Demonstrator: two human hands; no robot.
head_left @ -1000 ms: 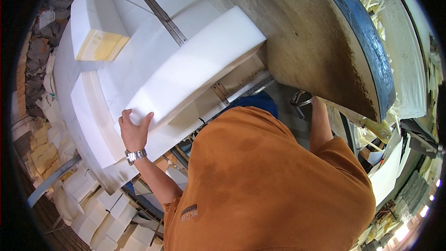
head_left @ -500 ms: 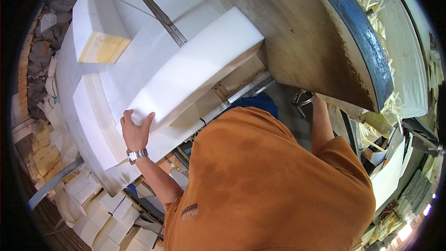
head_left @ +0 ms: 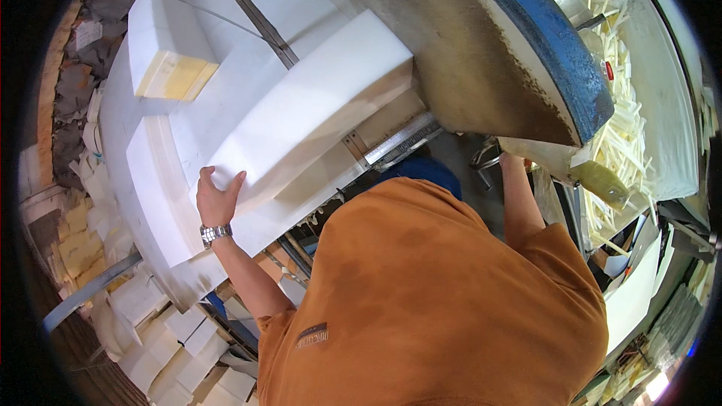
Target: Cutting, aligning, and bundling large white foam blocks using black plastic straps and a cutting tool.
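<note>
A long white foam block (head_left: pixel 316 98) with a curved upper edge lies slantwise on the pale machine table (head_left: pixel 248 68), its far end against the large brown-stained guard (head_left: pixel 466 53). My left hand (head_left: pixel 216 197) rests on the block's near left end, thumb and fingers spread apart. Low on the right, under the guard's corner, my right hand (head_left: pixel 514 164) is closed at a metal handwheel (head_left: pixel 485 156); part of its fingers is hidden. Left of the long block lie a curved white foam piece (head_left: pixel 158 188) and a white-and-yellow foam block (head_left: pixel 171 49).
A metal rail (head_left: pixel 252 11) crosses the table toward the block. A ruled metal strip (head_left: pixel 402 139) runs along the table edge near my body. Foam strips (head_left: pixel 620 113) fill a bin at the right. Foam offcuts (head_left: pixel 180 349) are piled at the lower left.
The view has shifted slightly, so the guard appears further left and more of the strip bin shows. My left hand stays on the block's end, and my right hand stays at the handwheel.
</note>
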